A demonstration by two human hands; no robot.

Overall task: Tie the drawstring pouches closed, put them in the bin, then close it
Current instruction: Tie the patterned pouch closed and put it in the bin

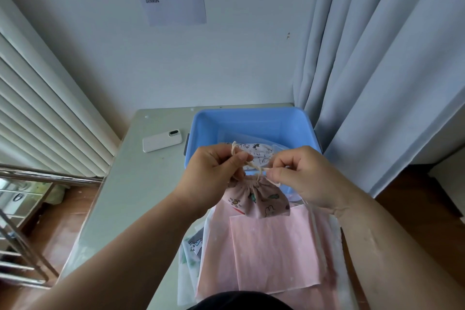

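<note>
Two questions, says the first: how will the pink pouch [259,199] handle, and where should one take it?

The second answers: I think it is light, soft cloth, not slippery and not fragile. It is best taken by the drawstring [252,167] at the gathered neck, not by the body.

And where is it now?

It hangs in the air between the hands, in front of the near wall of the blue bin [201,121] and above the flat pink pouches [271,254].

And the hands?

Both are raised, close together. The left hand [216,171] pinches one cord end with thumb and forefinger, and the right hand [302,178] pinches the other. The knot seems not finished.
</note>
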